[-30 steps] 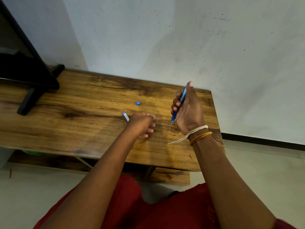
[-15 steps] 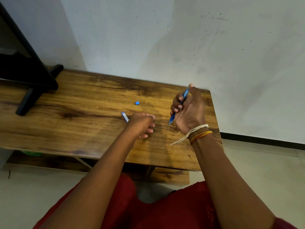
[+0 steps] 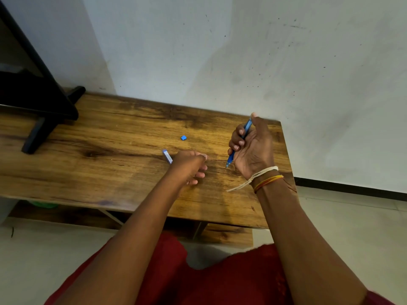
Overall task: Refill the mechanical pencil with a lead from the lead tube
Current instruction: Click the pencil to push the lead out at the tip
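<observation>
Holding, right grip: the right hand [image 3: 253, 148] is closed in a fist round the blue mechanical pencil [image 3: 239, 142], thumb laid at its upper end, palm turned toward the camera.
Pencil axis: it runs steeply, the tip low and toward the person, just over the table [image 3: 110, 150]; the cap end is high and toward the wall. Whether the tip touches the wood I cannot tell.
Left grip: the left hand [image 3: 190, 166] is curled shut on the lead tube [image 3: 167, 156], low over the table; only the tube's far end shows past the knuckles.
Tube axis: it points away and to the left, so its visible end faces away from the pencil.
Which hand is nearer: the left hand sits just left of the pencil's tip, a small gap between them; the pencil's cap end is the farther end from the tube.
Loose piece: a small blue cap [image 3: 183, 138] lies alone on the table beyond the left hand; whether it belongs to the tube or the pencil I cannot tell.
Lead: none can be seen; too fine to make out.
Next move, my judgement: the hands must bring tube mouth and the pencil's open end together, so one of them has to turn round.
</observation>
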A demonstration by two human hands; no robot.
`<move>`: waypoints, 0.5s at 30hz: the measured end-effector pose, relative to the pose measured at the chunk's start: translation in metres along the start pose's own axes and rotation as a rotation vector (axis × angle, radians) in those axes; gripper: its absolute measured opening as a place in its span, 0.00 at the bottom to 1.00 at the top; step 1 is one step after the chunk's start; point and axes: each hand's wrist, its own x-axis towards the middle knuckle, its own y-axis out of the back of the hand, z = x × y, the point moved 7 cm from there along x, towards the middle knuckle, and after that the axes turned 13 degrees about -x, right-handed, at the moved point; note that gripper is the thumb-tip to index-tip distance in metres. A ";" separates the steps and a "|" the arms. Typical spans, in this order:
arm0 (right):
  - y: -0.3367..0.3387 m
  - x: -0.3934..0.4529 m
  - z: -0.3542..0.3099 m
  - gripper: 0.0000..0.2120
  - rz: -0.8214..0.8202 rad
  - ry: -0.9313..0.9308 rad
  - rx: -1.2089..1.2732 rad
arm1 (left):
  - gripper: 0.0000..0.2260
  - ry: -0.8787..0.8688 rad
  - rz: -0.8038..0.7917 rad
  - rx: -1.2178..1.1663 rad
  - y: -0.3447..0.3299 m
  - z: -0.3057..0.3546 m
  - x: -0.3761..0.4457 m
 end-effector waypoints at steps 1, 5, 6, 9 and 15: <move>-0.001 0.000 0.001 0.23 -0.001 -0.006 0.014 | 0.12 -0.001 -0.001 0.000 0.000 0.000 0.000; -0.001 0.001 0.001 0.23 -0.004 -0.003 0.044 | 0.12 0.000 -0.003 -0.002 0.001 -0.001 0.001; -0.001 0.001 -0.001 0.23 -0.002 0.006 0.046 | 0.12 0.002 -0.004 -0.001 0.001 -0.001 0.001; -0.001 0.000 -0.001 0.23 -0.004 0.016 0.059 | 0.12 0.005 -0.010 0.000 0.001 -0.002 -0.001; 0.000 0.000 -0.002 0.22 0.001 0.026 0.064 | 0.13 0.007 -0.013 0.007 0.000 -0.001 -0.002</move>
